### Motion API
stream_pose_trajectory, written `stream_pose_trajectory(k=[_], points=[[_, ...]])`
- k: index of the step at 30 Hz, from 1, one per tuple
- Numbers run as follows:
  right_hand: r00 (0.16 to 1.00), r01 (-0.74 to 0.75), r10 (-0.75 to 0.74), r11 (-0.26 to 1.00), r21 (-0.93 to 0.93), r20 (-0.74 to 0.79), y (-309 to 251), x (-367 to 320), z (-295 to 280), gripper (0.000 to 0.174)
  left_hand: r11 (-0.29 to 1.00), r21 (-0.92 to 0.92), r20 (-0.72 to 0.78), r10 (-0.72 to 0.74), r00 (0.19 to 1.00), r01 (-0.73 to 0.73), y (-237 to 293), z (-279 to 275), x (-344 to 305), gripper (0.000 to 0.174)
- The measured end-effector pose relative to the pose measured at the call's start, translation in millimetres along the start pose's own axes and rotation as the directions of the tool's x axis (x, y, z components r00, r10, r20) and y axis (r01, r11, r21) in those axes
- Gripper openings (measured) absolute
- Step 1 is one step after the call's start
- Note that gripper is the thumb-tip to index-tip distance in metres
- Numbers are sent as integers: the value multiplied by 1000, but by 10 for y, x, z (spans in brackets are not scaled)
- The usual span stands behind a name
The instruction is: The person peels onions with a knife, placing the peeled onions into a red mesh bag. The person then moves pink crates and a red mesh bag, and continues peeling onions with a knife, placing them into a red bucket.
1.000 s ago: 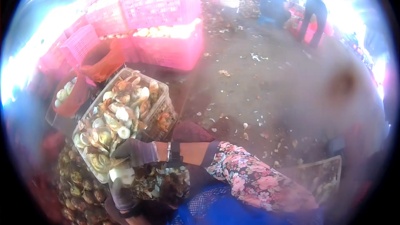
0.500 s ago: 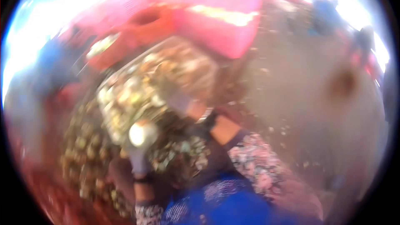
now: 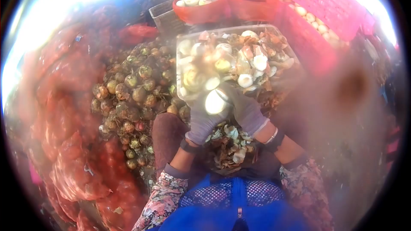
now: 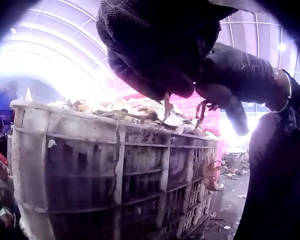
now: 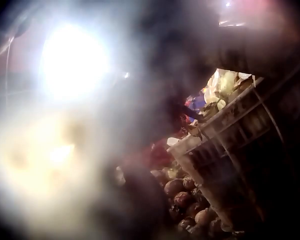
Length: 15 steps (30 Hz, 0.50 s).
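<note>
Both hands wear grey-purple gloves and meet just in front of a pale crate [image 3: 185,66] heaped with whitish and brown shell-like scraps. My left hand [image 3: 201,122] grips a pale round piece [image 3: 214,102] from below. My right hand [image 3: 248,110] closes on the same piece from the right, a bracelet on its wrist. In the left wrist view the left glove [image 4: 155,50] is curled above the crate wall [image 4: 115,165], with the right glove [image 4: 240,85] against it. The right wrist view is mostly glare and shows only the crate's corner [image 5: 225,135].
A pile of brown round pieces [image 3: 132,94] lies left of the crate, with red mesh sacks [image 3: 72,115] beyond it. An orange bag of pale pieces [image 3: 195,4] and pink crates [image 3: 325,4] stand behind. Scraps [image 3: 231,145] lie in my lap.
My head has swung left and down, so the yard and people are out of view. My right hand has come back from over the crate to the pale piece in my left hand.
</note>
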State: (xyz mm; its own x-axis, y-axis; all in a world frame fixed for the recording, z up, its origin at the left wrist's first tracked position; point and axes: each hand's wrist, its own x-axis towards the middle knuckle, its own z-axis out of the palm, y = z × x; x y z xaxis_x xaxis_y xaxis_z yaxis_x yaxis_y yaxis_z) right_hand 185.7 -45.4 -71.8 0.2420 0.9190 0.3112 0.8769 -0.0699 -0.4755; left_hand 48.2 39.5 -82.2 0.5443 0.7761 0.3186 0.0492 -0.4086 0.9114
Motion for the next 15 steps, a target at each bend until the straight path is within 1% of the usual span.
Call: stream_pose_trajectory(k=[2,5,6,8,9,10,11,13,15], points=[[997,49,-42,994,102,-71,69,15,49,60,996,70,-18,51,999,-50,2,10,-19,61],[999,41,-36,985,170,-36,26,20,-47,55,971,182,-15,163,986,-158,63,-9,-21,60],[996,77,-74,995,60,-46,46,11,-46,52,956,219,-8,201,979,-195,97,-17,-19,60],[987,142,-152,976,-163,-50,93,-4,-9,46,911,311,38,273,961,-271,189,-43,-7,60],[999,31,-31,999,-18,40,127,16,-13,47,883,355,62,305,950,-307,215,-48,2,60],[987,-93,76,989,115,143,160,62,-35,48,901,315,76,290,954,-299,213,-58,6,61],[952,-226,164,946,233,259,185,107,-71,49,917,276,90,273,958,-287,203,-66,7,61],[901,-355,197,847,397,385,184,132,-297,50,952,172,89,242,966,-254,174,-53,-12,63],[877,-444,222,710,546,425,83,109,-484,51,976,43,70,212,975,-215,136,-50,-38,66]])
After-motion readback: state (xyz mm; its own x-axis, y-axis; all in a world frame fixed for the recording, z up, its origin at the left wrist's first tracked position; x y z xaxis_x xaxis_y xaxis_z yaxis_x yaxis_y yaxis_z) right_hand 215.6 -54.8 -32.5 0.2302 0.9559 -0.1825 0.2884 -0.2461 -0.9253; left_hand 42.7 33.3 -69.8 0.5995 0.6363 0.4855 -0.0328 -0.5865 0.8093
